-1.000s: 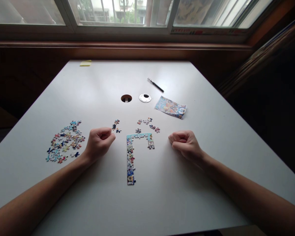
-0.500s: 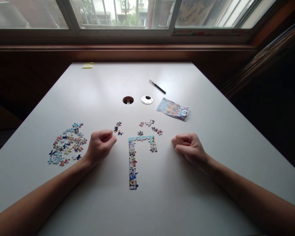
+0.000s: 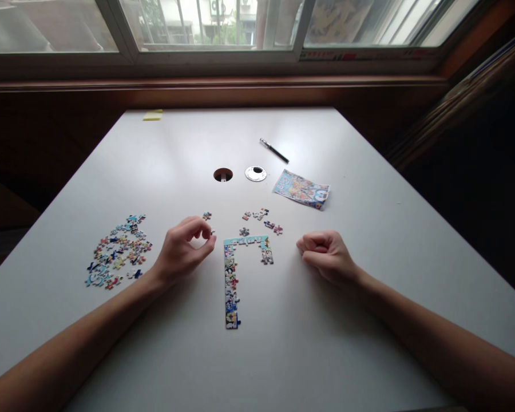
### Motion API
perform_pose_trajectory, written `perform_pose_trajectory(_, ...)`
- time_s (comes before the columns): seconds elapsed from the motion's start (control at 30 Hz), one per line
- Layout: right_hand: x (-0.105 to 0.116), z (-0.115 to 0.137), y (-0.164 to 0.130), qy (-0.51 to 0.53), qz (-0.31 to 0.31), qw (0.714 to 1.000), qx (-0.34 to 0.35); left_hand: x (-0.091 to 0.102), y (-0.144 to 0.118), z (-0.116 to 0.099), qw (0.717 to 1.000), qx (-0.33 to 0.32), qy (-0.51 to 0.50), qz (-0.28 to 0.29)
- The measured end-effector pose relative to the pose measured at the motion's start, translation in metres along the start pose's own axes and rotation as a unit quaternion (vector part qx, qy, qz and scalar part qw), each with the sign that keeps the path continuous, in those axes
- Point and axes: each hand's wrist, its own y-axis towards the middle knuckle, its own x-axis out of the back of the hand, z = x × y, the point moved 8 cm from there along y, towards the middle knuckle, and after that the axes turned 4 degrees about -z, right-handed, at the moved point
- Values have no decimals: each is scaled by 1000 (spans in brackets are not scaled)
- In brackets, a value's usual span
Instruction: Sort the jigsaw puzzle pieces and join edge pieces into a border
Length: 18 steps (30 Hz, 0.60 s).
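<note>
On a white table, the left hand curls half open over small loose puzzle pieces, whether gripping one is unclear. Right hand rests fisted, empty, beside the joined puzzle strip.

Loose pieces partly hidden behind left fingers

On the table, the joined puzzle section lies between the left hand and right hand, with the loose piece pile far left, scattered pieces behind the section, and the pen farther back.
</note>
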Motion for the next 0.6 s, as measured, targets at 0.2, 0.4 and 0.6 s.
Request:
perform_pose_trajectory(0.2, 0, -2, 1, -18, 14, 1000, 9, -40, 32, -34, 975, -110, 145, 128)
perform_pose_trajectory(0.4, 0, -3, 3, -15, 25, 999, 20, -65, 56, -27, 968, -79, 180, 155)
perform_pose_trajectory(0.6, -1, -4, 4, -28, 30, 999, 22, -56, 64, -1, 961, -20, 177, 210)
